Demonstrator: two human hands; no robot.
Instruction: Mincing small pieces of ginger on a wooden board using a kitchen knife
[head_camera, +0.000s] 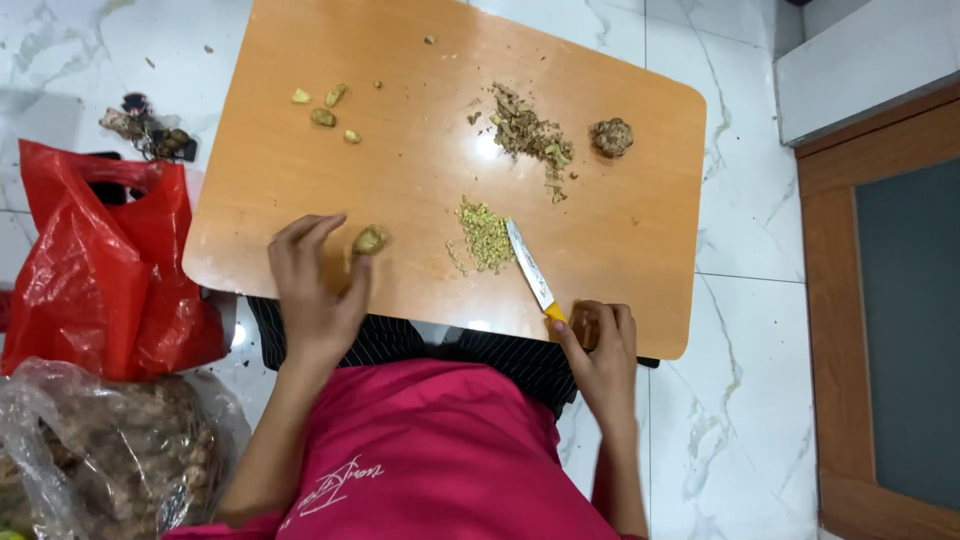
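Note:
My left hand (315, 285) rests on a small orange wooden table (420, 190) and pinches a peeled ginger piece (368, 239) between thumb and fingers. My right hand (598, 345) grips the yellow handle of a knife (530, 268) at the table's near edge; the blade points up to a pile of finely chopped ginger (484, 233). Farther back lie a heap of brown peelings (530, 135), a whole unpeeled ginger knob (612, 137) and several small peeled pieces (324, 110).
A red plastic bag (95, 270) sits on the marble floor at the left, with a clear bag of ginger roots (110, 450) below it. Scraps (150, 128) lie on the floor near the table's far left. A wooden door (885, 320) stands at the right.

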